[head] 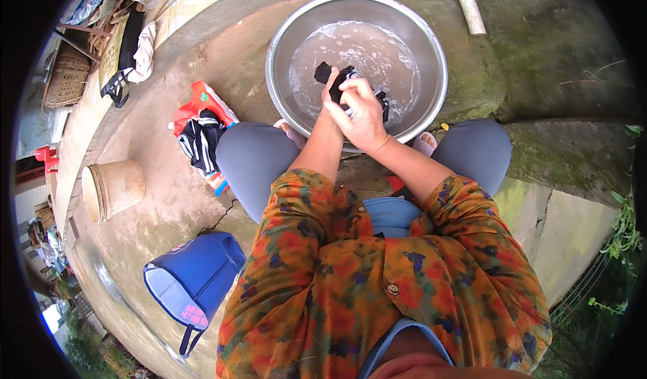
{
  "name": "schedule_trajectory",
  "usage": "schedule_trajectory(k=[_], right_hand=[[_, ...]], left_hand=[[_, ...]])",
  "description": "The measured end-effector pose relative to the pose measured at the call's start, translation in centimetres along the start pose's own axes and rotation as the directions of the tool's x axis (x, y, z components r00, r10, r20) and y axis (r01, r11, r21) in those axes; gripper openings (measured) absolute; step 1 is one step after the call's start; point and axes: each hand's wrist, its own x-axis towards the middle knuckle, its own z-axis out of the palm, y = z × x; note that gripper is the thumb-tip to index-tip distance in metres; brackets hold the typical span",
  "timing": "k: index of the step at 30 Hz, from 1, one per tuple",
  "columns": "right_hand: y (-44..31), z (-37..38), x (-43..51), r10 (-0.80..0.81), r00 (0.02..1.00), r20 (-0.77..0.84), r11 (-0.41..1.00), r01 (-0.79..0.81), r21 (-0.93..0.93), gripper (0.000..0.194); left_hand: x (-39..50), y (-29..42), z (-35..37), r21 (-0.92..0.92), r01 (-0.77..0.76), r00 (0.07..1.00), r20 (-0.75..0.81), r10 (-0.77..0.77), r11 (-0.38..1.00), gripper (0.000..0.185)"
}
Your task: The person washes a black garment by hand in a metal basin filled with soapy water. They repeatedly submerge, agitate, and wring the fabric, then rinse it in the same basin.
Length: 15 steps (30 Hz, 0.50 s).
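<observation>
A large round metal basin [437,83] stands between my knees, holding cloudy, sudsy water [349,43]. Over its near half, a bunched dark cloth [322,73] with some light parts is in my hands. My left hand [331,91] grips it from the left, its thumb side turned up. Against the cloth from the right, my right hand [360,112] has its fingers curled over and partly hides it. A loose end of the cloth hangs past my right hand toward the water.
Left of my knee, dark striped clothing [202,139] lies on a red plastic bag [212,96]. Farther left are a dirty plastic bucket [119,187] and a blue fabric bag [197,275], tipped over. A white pipe [467,5] ends on the mossy concrete [551,40] at the right.
</observation>
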Motion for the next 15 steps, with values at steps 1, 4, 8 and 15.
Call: schedule_trajectory(k=[1,4,8,15], right_hand=[[-0.3,0.1,0.1,-0.115,0.993,0.006,0.988,0.115,-0.101,0.026],[1.1,0.1,2.2,0.069,0.994,-0.080,0.967,-0.086,-0.240,0.024],[4.6,-0.8,5.1,0.135,0.973,-0.187,0.930,-0.190,-0.314,0.028],[6.1,0.0,-0.2,0.312,0.926,-0.212,0.904,-0.358,-0.235,0.019]], left_hand=[[-0.1,-0.1,-0.3,0.001,-0.006,0.998,0.064,0.006,1.000,0.042],[0.2,-1.8,1.1,-0.026,-0.135,0.978,-0.166,0.128,0.991,0.029],[0.4,-1.0,4.5,0.005,-0.119,0.958,-0.263,0.116,0.993,0.028],[0.9,1.0,3.5,0.191,-0.186,0.878,-0.408,0.251,0.964,0.027]])
